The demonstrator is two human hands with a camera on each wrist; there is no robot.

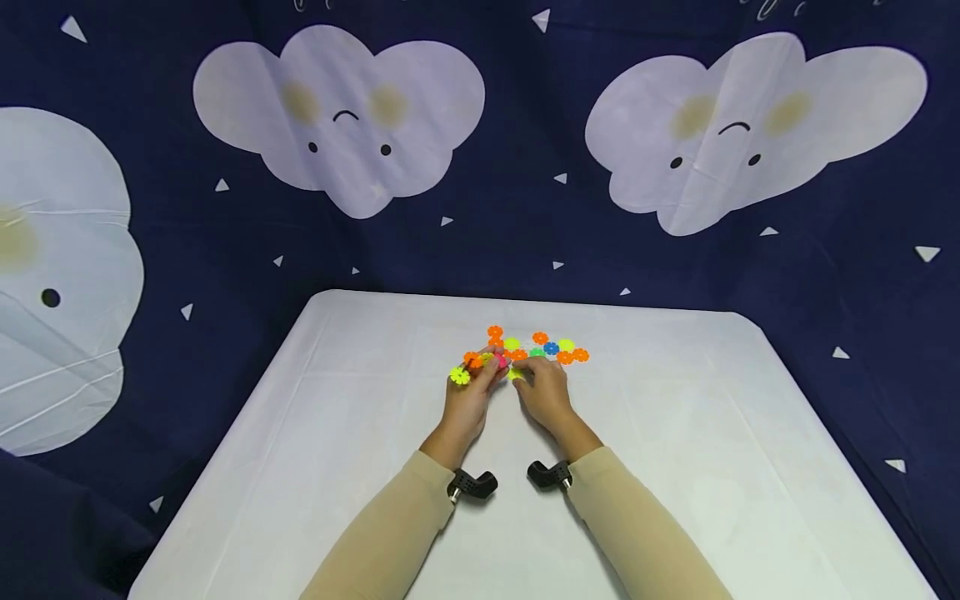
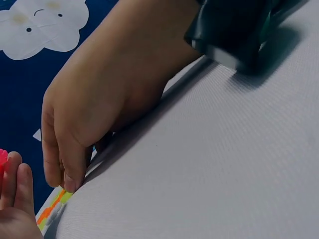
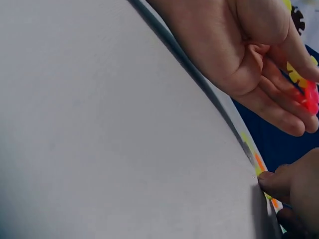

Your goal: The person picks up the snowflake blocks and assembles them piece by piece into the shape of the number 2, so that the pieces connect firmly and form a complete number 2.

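My left hand (image 1: pixel 465 410) holds a short joined chain of notched, flower-shaped plastic discs. A yellow disc (image 1: pixel 460 376) is at its outer end, then an orange disc (image 1: pixel 472 360), another yellow one and a pink disc (image 1: pixel 501 361). In the right wrist view the thumb and fingers pinch that pink disc (image 3: pixel 311 97), beside a yellow disc (image 3: pixel 297 74). Close on the right, my right hand (image 1: pixel 549 395) reaches down to the table, its thumb and fingertips at a loose yellow disc (image 1: pixel 515 374). The left wrist view shows the right hand's (image 2: pixel 84 109) fingers bent over it.
Past the hands, several loose discs lie on the white table (image 1: pixel 360 433): an orange disc (image 1: pixel 540 337), a blue disc (image 1: pixel 551 348), a green disc (image 1: pixel 537 353) and more orange and yellow ones. A dark blue cloth (image 1: pixel 517 242) with clouds hangs behind the table's far edge.
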